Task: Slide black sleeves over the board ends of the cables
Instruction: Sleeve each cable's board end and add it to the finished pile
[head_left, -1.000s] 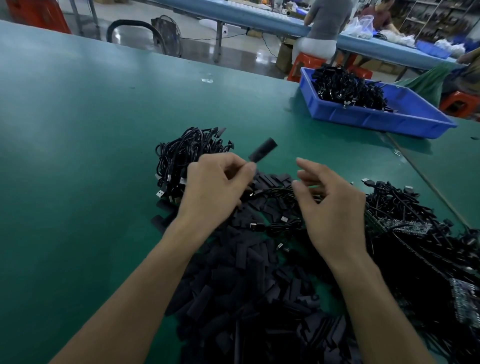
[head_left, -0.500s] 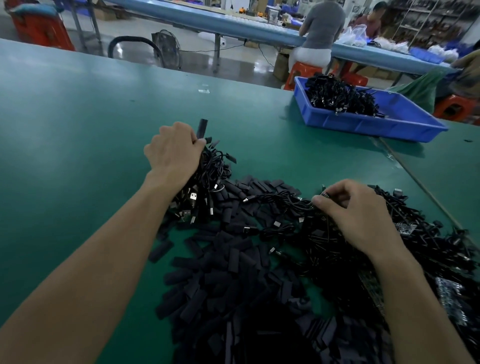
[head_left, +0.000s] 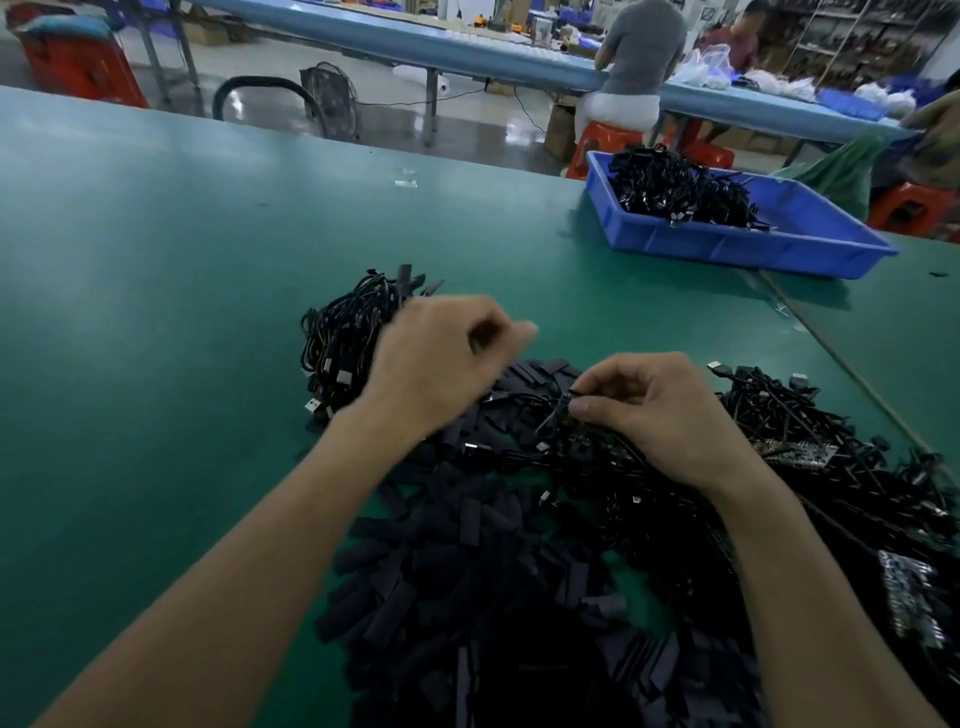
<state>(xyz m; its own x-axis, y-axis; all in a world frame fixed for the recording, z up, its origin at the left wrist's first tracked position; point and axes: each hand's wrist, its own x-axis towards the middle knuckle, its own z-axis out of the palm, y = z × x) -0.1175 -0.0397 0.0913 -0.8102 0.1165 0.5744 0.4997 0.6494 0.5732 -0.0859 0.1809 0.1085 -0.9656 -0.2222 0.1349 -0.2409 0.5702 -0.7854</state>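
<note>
Hands at the cable heap: my right hand (head_left: 670, 415) pinched one cable's board end (head_left: 563, 405); my blurred left hand (head_left: 441, 364) hung loosely curled, apparently empty.
Sleeves (head_left: 467, 545) lay beneath; I judged a tangled cable (head_left: 519, 452) might drag its neighbours along.

My one head-worn wide-angle camera looks forward and down, close over the green surface (head_left: 156, 270); my forearms enter from the bottom edge, and the room's far benches cross the top.
</note>
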